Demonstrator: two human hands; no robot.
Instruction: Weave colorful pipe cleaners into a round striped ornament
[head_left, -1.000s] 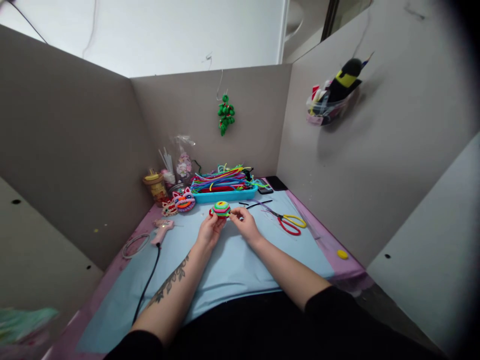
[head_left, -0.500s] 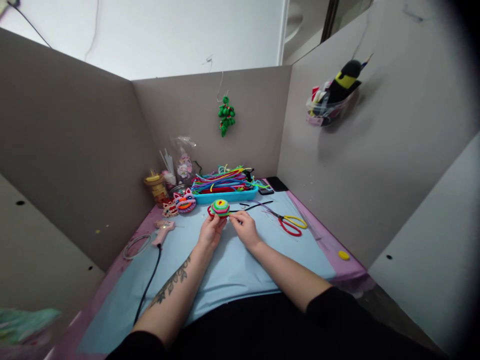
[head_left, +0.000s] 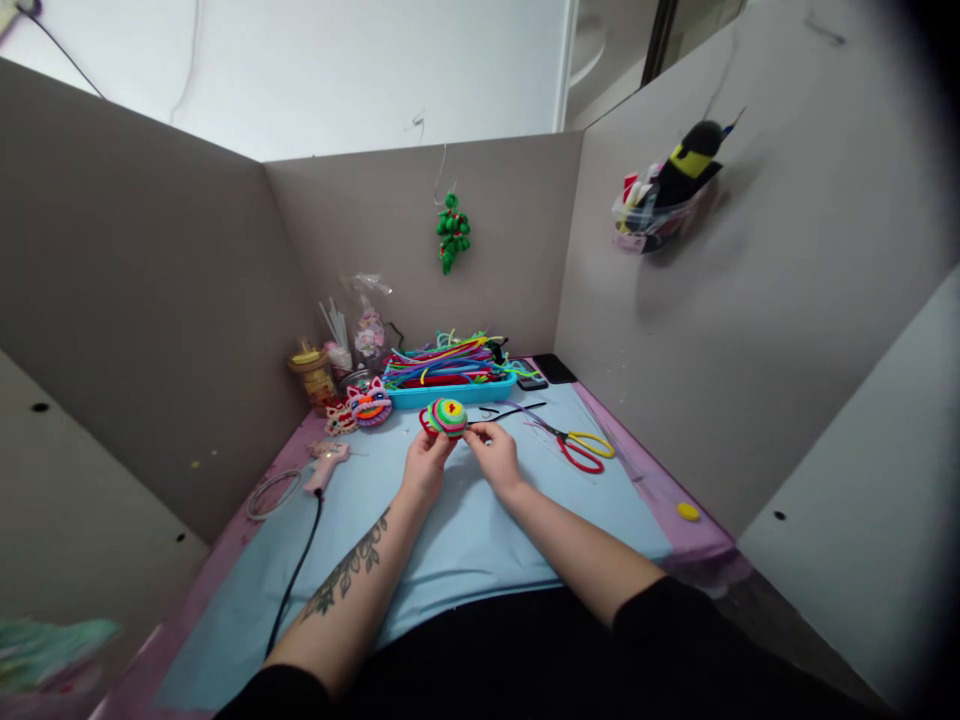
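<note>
A small dome of coiled pipe cleaners [head_left: 448,415], striped in red, green, pink and yellow, is held up over the blue cloth. My left hand [head_left: 426,463] grips its lower edge between thumb and fingers. At the right edge of the dome, my right hand [head_left: 493,452] is closed in a pinch. What exactly lies between those fingertips is too small to make out, though they touch the rim. A black pipe cleaner [head_left: 517,411] lies on the cloth just behind the right hand.
Behind the hands stands a blue tray [head_left: 450,394] heaped with pipe cleaners. Scissors [head_left: 576,448] lie to the right, a pink glue gun [head_left: 328,465] with its cord to the left. Finished lion-like heads [head_left: 370,403] sit by a cup [head_left: 313,375]. Grey partitions [head_left: 420,230] enclose the table.
The dome has tilted and moved slightly right, showing more of its yellow and red top. My left hand moved right with it, and both hands are closer together.
</note>
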